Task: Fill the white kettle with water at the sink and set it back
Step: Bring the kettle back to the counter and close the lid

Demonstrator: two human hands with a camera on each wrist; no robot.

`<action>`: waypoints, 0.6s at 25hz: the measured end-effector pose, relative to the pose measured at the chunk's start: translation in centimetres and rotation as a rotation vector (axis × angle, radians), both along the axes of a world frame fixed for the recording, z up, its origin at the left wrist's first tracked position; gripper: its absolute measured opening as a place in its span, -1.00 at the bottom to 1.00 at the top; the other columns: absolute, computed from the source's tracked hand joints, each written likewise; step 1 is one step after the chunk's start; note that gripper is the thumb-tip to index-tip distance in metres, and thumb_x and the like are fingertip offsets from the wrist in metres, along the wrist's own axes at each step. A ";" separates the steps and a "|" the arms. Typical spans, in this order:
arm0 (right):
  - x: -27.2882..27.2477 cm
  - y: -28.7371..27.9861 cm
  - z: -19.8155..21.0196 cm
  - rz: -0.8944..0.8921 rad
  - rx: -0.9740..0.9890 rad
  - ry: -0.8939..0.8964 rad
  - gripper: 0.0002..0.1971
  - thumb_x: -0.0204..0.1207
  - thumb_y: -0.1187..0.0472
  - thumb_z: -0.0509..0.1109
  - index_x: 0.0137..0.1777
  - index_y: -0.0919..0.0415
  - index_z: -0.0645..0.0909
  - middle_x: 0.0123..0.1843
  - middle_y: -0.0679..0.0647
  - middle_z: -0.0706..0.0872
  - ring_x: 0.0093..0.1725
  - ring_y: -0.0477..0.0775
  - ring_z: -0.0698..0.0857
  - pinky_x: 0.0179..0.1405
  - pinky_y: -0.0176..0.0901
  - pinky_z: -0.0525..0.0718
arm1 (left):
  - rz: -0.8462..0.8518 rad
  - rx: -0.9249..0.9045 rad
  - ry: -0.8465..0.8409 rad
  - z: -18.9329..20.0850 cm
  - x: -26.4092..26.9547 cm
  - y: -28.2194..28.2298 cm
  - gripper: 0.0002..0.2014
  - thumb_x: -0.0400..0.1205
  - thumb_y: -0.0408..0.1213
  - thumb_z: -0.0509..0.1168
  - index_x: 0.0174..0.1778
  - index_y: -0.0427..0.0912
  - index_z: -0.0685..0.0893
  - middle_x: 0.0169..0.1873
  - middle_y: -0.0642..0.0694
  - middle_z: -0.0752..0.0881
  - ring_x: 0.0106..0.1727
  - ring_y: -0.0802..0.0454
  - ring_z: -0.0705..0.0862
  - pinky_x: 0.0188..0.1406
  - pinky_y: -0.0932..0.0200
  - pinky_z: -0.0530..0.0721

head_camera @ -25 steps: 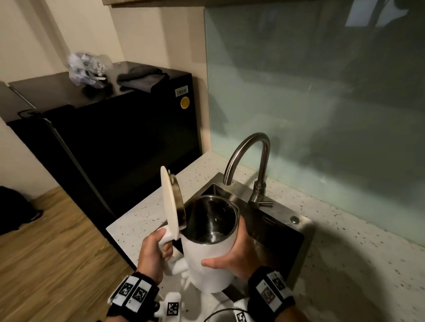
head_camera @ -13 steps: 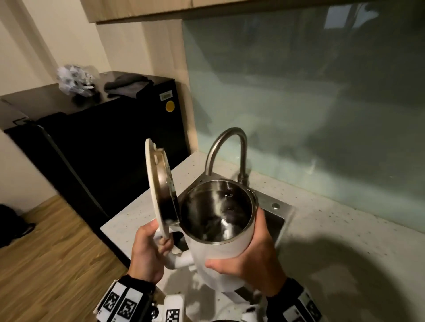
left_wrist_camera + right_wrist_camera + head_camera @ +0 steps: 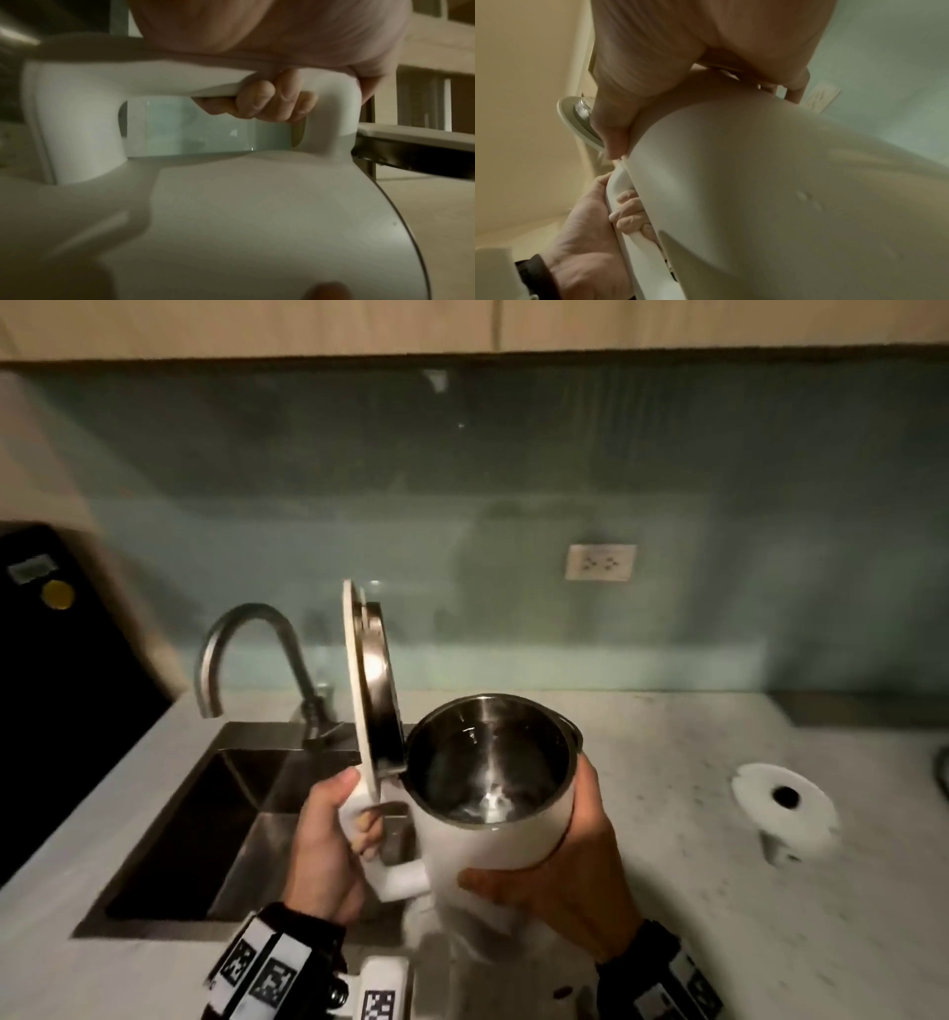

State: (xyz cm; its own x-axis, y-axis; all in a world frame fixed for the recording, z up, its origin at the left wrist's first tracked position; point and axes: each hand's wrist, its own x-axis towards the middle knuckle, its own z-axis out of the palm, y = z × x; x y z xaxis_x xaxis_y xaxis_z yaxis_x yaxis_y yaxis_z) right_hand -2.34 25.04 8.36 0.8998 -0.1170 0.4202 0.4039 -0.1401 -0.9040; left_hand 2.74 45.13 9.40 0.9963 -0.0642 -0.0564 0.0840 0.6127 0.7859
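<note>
The white kettle (image 3: 493, 834) is held in the air over the right edge of the sink (image 3: 205, 814), tilted toward me. Its lid (image 3: 367, 680) stands open and upright. The steel inside glints at the bottom; I cannot tell the water level. My left hand (image 3: 328, 845) grips the handle (image 3: 154, 77), fingers (image 3: 270, 101) curled round it. My right hand (image 3: 565, 880) wraps the kettle's body from the right and below, its thumb (image 3: 613, 125) pressed on the wall (image 3: 782, 182). The white round kettle base (image 3: 785, 809) sits on the counter to the right.
A curved steel tap (image 3: 246, 634) rises behind the sink at the left. A black fridge (image 3: 51, 660) stands left of the speckled counter (image 3: 693, 891). A wall socket (image 3: 600, 562) is set in the green glass backsplash.
Both hands have carried the open kettle from under the tap to the right. My view has swung right, bringing the kettle base and socket into sight.
</note>
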 end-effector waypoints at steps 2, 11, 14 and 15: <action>-1.6 -3.1 0.0 -0.072 0.015 0.035 0.27 -0.24 0.35 0.94 0.50 -0.19 0.38 0.37 -0.34 0.66 0.39 -0.22 0.66 0.28 -0.37 0.66 | -0.077 -0.027 0.000 0.2 0.0 -3.4 -0.74 0.29 -0.12 0.35 -0.69 -0.09 0.52 -0.77 0.04 0.33 -0.79 0.23 0.28 -0.78 0.39 0.30; -8.8 -21.5 -1.4 -0.324 -0.035 0.143 0.25 -0.24 0.07 0.94 0.51 -0.27 0.37 0.40 -0.25 0.63 0.41 -0.09 0.65 0.42 0.06 0.69 | -0.255 0.145 -0.089 -0.8 -3.0 -23.0 -0.60 0.53 -0.09 0.16 -0.66 -0.07 0.52 -0.73 0.04 0.35 -0.75 0.19 0.27 -0.66 0.26 0.23; -10.6 -27.1 -2.3 -0.377 -0.071 0.169 0.25 -0.25 0.03 0.93 0.49 -0.30 0.35 0.37 -0.31 0.62 0.39 -0.18 0.64 0.41 -0.01 0.69 | -0.287 0.129 -0.050 -2.5 -4.2 -28.8 -0.64 0.48 -0.08 0.19 -0.63 -0.10 0.48 -0.72 0.03 0.34 -0.75 0.17 0.28 -0.70 0.28 0.26; -10.8 -28.7 -2.5 -0.394 -0.075 0.185 0.26 -0.26 0.03 0.93 0.50 -0.29 0.34 0.38 -0.32 0.62 0.39 -0.20 0.64 0.42 -0.02 0.69 | -0.296 0.125 -0.051 -2.8 -4.3 -30.5 -0.64 0.51 -0.09 0.19 -0.61 -0.11 0.47 -0.71 0.03 0.35 -0.74 0.17 0.28 -0.71 0.28 0.28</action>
